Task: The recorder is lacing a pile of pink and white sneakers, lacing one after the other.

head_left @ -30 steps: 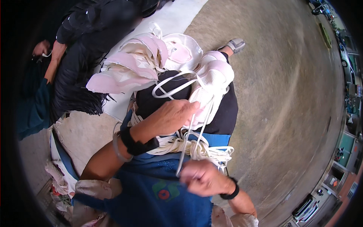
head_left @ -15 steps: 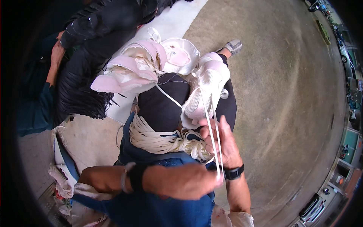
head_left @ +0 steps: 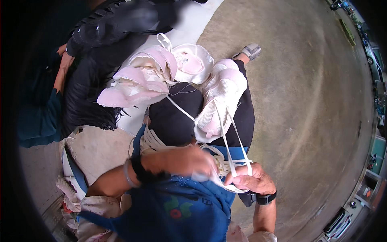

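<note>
A white-and-pink mesh shoe upper (head_left: 219, 94) lies along my right thigh. Two strands of white shoelace (head_left: 224, 139) run from it down to my right hand (head_left: 254, 179), whose thumb and fingers pinch them. My left hand (head_left: 191, 161) is blurred by motion over my lap, its fingers curled in. White lace stretches from its fingertips across to the right hand. Partly covered by my left hand, a thick bundle of white shoelaces (head_left: 151, 139) lies across my lap.
More pink-and-white shoe uppers (head_left: 139, 78) are heaped beyond my left knee (head_left: 175, 115), with a round white piece (head_left: 193, 62) beside them. At left, a person in dark green (head_left: 42, 117) has hands by a pile of black strips (head_left: 86, 92). Concrete floor (head_left: 298, 109) spreads rightward.
My right hand has moved nearer and a little right, closing on the laces. My left hand has gone left and slightly forward. The lace strands now spread wider between shoe upper and hand.
</note>
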Available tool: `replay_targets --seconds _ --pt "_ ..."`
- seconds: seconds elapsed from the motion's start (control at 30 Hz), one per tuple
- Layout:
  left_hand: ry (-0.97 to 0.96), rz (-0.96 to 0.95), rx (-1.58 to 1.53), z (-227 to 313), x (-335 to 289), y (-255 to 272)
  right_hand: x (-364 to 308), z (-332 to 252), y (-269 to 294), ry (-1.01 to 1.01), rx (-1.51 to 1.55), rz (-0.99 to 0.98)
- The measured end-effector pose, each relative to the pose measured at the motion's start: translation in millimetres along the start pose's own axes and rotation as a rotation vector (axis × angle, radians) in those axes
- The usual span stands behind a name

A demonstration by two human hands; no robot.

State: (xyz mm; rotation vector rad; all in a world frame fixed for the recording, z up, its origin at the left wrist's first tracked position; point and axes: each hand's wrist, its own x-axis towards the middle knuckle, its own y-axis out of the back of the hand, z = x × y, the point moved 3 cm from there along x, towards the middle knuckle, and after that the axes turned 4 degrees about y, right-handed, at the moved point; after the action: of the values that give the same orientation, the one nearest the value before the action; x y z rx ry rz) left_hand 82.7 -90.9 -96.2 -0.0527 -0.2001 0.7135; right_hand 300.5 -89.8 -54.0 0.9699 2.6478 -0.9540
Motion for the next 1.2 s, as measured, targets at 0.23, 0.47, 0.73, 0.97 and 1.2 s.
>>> replay_targets --seconds 0.23,0.47,0.73,0.97,1.2 --pt "0.772 0.579 -0.822 -18 48 40 50 1 -33 0.13 -0.411 -0.154" --pt "0.672 0.585 -0.912 -47 41 40 53 2 -28 -0.218 -0.551 -0.211" --pt "0.693 0.638 -0.549 -35 39 42 89 -28 29 0.35 -0.947 0.897" --pt "0.652 0.606 -0.54 -41 42 31 113 -27 27 0.441 -1.416 0.967" --pt "0.656 0.593 -0.528 -49 35 36 118 -26 22 0.347 -1.481 0.881"
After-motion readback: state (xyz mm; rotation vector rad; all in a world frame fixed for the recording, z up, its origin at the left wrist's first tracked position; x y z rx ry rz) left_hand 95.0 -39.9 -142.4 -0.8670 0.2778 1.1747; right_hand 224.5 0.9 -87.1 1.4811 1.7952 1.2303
